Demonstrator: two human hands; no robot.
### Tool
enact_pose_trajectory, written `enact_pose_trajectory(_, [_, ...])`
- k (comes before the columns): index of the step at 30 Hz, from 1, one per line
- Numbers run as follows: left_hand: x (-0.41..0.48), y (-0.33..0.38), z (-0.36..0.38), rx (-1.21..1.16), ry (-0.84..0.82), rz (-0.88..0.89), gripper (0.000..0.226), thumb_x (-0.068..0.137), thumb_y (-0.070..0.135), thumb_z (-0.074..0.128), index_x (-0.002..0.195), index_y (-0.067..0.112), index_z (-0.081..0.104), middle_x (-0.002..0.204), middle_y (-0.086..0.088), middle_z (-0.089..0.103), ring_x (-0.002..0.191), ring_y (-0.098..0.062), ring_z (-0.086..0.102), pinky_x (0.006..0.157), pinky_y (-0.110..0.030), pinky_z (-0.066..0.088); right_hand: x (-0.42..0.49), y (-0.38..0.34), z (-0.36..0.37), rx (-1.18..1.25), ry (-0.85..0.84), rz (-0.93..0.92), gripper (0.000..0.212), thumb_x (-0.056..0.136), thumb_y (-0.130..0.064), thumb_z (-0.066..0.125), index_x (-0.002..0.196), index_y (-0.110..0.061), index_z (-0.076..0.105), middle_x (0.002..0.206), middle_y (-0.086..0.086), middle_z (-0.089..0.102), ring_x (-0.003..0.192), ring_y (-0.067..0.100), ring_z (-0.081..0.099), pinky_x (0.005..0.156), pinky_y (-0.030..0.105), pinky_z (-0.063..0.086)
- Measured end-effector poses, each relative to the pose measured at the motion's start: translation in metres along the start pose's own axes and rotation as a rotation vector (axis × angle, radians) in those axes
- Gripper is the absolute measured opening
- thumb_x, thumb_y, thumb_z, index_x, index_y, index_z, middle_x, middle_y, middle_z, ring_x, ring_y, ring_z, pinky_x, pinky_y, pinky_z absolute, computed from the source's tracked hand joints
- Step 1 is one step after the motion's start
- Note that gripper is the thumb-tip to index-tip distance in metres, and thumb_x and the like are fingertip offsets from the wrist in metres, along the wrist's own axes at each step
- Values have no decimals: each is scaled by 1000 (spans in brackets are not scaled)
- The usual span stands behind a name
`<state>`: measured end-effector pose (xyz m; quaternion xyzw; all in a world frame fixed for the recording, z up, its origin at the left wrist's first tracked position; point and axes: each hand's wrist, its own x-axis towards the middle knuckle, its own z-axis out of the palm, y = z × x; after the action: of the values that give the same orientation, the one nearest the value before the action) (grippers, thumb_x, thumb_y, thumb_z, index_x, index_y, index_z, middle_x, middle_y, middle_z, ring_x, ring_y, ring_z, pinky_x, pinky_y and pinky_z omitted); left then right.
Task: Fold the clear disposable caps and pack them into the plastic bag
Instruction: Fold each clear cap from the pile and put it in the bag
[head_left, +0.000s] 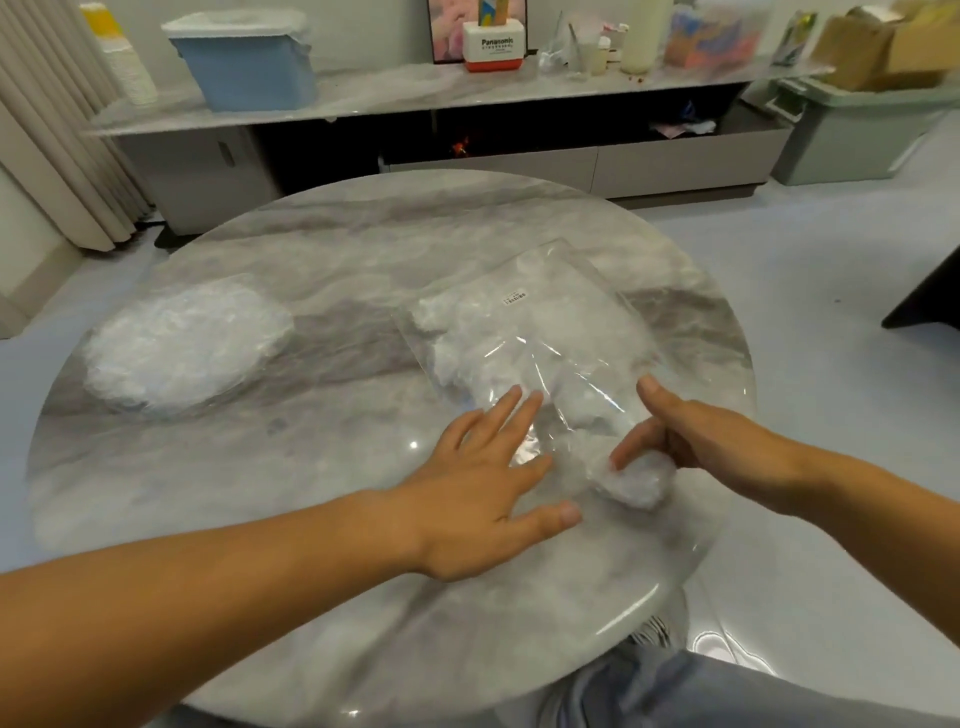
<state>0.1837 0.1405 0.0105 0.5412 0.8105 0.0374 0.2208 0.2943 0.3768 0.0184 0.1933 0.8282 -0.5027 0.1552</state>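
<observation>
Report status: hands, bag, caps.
Left hand flat on plastic bag, near edge. Right hand holds folded cap at bag mouth. Cap pile sits left on table. Nothing blocking.

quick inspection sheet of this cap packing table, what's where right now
surface: round marble table, glossy
job's things: pile of clear caps at left; plastic bag at right with folded caps inside; folded cap at its near mouth
clutter: nothing seen
grippers: left hand flat, fingers on the bag; right hand on the folded cap, grip unclear
cables: nothing seen
surroundings: low cabinet behind with blue bin and Panasonic box; green crate at right
</observation>
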Motion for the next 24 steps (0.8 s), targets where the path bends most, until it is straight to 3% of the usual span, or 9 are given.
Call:
enact_pose_trajectory(3, [-1,-1,2,69,-20,62,72,95,74,20,158,39,23,160,3,-38,138,-7,-47,121,-41,-20,3,3,-1,56,-30,21,104,62,-104,26,92,-23,83,104,-2,77,107,22,68,109,41,46])
enact_pose_trajectory(7, [2,7,4,118,-3,56,75,94,75,13,156,36,31,160,3,-39,138,-7,-47,122,-45,-16,1,1,-7,185,-74,49,101,71,-96,33,92,-11,82,103,12,77,103,31,70,101,37,53])
enact_pose_trajectory(12, [0,5,6,255,67,-55,92,91,80,6,162,23,0,157,1,-43,141,-11,-45,124,-46,-13,4,0,1,254,-104,82,91,76,-81,32,94,-7,82,103,16,76,99,32,71,97,38,55])
enact_pose_trajectory(15, [-5,4,9,248,117,-36,94,91,80,7,159,19,-17,159,3,-40,144,-9,-41,124,-43,-11,7,-4,10,224,-95,71,86,79,-80,31,94,-13,83,101,5,77,90,19,71,89,33,56])
enact_pose_trajectory(18, [-8,4,8,209,114,-12,95,90,79,6,158,19,-20,162,5,-35,145,-6,-37,124,-40,-12,18,-10,24,228,-129,47,86,78,-86,32,109,-21,80,115,-7,74,103,14,67,88,31,53])
enact_pose_trajectory(20, [-9,4,7,192,99,11,94,89,79,7,158,20,-19,163,5,-32,146,-5,-35,124,-40,-13,26,-16,38,368,-201,11,89,82,-86,28,125,-21,72,123,-8,71,104,11,63,85,31,46])
enact_pose_trajectory(22, [-11,3,7,180,84,37,94,90,78,9,159,21,-17,164,5,-29,146,-4,-33,124,-39,-13,34,-20,53,604,-220,-12,93,86,-84,30,128,-12,69,114,0,71,97,15,59,85,31,41])
enact_pose_trajectory(24, [-12,1,8,164,73,61,93,91,77,13,159,20,-16,164,5,-28,146,-3,-33,124,-38,-13,36,-24,64,824,-196,-11,98,85,-85,38,131,-4,65,122,13,68,108,30,60,101,36,42])
